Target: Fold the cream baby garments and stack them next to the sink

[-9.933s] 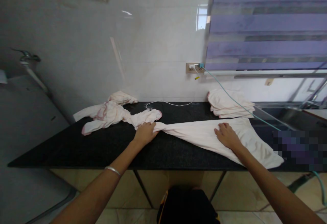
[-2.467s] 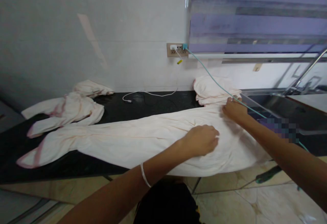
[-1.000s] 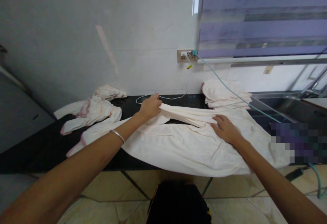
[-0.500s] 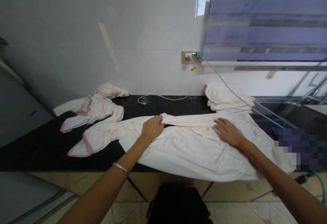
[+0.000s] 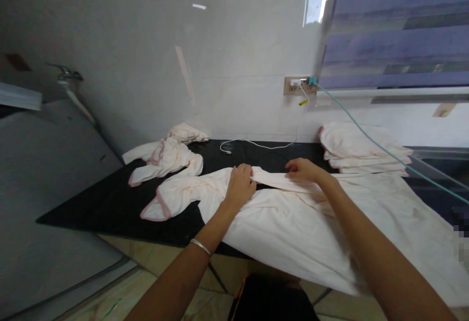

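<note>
A large white cloth (image 5: 289, 233) with pink edging lies spread and creased over the black counter, and its near edge hangs past the front. My left hand (image 5: 241, 184) is closed on the cloth's far edge, left of the middle. To its right, my right hand (image 5: 303, 170) is at the same far edge, its fingers bent and thumb apart from them. Whether its fingertips touch the fabric is hard to see. Between my hands runs a narrow folded strip of the cloth, with a dark gap of counter below it.
Crumpled pink-edged white cloths (image 5: 164, 157) lie at the left. A stack of folded cloths (image 5: 362, 147) stands at the back right. A white charging cable (image 5: 256, 143) crosses the black counter (image 5: 106, 208). From the wall socket (image 5: 298, 85), a teal cord (image 5: 370, 138) runs right over the stack.
The view has turned left. My right hand has moved left along the cloth's far edge, closer to my left hand, and its fingers have bent. My left hand stays on the edge.
</note>
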Action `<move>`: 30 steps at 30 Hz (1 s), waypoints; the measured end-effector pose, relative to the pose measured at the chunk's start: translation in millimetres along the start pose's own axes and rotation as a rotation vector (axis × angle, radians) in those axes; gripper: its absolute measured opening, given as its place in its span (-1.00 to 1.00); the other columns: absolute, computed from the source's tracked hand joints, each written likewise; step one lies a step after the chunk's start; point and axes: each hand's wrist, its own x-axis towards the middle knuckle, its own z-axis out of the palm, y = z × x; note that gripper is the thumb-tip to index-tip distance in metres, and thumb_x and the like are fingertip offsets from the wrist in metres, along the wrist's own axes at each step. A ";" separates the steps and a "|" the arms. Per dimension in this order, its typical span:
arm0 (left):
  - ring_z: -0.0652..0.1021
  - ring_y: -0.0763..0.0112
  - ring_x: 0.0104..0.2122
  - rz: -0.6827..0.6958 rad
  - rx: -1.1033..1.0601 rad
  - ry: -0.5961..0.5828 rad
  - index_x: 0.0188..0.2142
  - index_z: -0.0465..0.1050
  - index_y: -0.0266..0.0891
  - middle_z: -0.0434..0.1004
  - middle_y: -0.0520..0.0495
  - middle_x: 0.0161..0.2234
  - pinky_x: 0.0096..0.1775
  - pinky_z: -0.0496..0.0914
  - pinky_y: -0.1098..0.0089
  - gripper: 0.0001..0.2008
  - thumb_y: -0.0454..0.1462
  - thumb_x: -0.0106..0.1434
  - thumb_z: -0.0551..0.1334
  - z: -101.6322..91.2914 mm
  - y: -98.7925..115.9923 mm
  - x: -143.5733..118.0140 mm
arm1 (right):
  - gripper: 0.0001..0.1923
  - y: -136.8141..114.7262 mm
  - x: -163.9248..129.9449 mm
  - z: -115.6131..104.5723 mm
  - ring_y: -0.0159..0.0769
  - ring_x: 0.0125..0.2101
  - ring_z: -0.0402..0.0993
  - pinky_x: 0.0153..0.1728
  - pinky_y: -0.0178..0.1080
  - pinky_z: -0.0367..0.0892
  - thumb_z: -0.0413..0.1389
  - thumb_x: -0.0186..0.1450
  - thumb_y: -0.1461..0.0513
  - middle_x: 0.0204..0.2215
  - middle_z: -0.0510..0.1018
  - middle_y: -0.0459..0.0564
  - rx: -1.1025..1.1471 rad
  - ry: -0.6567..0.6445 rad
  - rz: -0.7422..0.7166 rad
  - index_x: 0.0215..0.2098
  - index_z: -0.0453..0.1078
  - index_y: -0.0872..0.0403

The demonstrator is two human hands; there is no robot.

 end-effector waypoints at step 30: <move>0.60 0.38 -0.47 -0.551 -0.865 0.187 -0.36 0.47 -0.29 0.63 -0.19 -0.33 -0.52 0.39 0.46 -0.59 -0.02 0.37 0.06 -5.4 -17.2 2.1 | -0.76 -11.0 -12.0 -1.5 -0.11 -0.13 0.36 -0.03 -0.13 0.29 0.09 0.21 0.33 -0.19 0.46 0.10 -0.001 0.495 -0.019 -0.14 0.43 0.07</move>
